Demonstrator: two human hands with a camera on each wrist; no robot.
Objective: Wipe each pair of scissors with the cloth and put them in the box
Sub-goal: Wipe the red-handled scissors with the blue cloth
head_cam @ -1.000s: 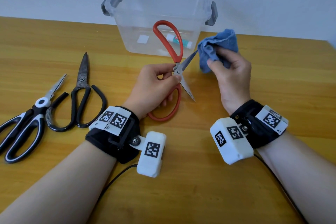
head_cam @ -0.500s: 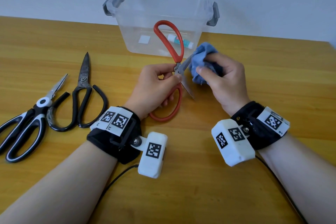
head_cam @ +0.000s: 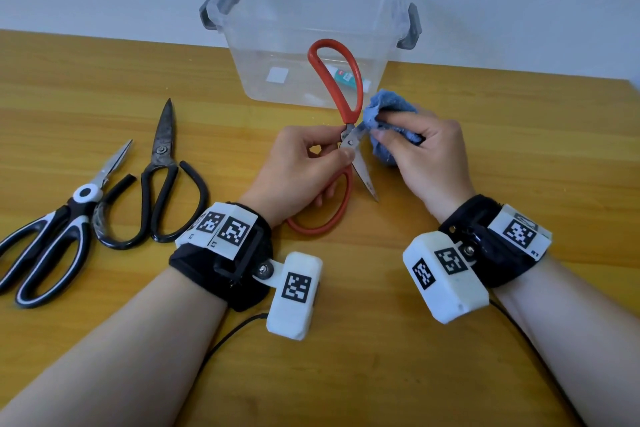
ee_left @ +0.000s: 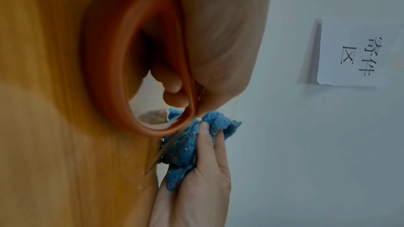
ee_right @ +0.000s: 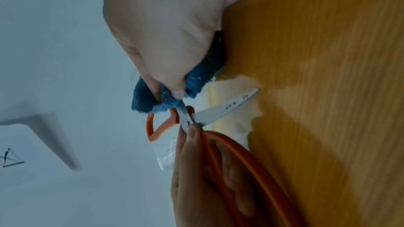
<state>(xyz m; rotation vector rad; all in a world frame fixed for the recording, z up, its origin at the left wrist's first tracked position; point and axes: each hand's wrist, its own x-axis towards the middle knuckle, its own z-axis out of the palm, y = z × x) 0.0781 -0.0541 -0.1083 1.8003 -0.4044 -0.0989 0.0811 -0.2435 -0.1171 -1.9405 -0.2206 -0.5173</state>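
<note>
My left hand grips the red-handled scissors at the pivot, blades spread wide open above the wooden table. One blade points down toward me; the other is wrapped in the blue cloth. My right hand pinches that cloth around the blade close to the pivot. In the right wrist view the cloth covers the blade base beside the bare blade. In the left wrist view the red handle loop fills the frame, with the cloth below it. The clear plastic box stands just behind.
All-black scissors and black-and-white scissors lie on the table at the left. A small tube and a white label show through the box. Grey latches sit on the box's two ends. A wall rises behind the table.
My right hand has brought the cloth down from the upper blade's tip to its base by the pivot, wrapping that blade. The left hand and scissors have stayed put.
</note>
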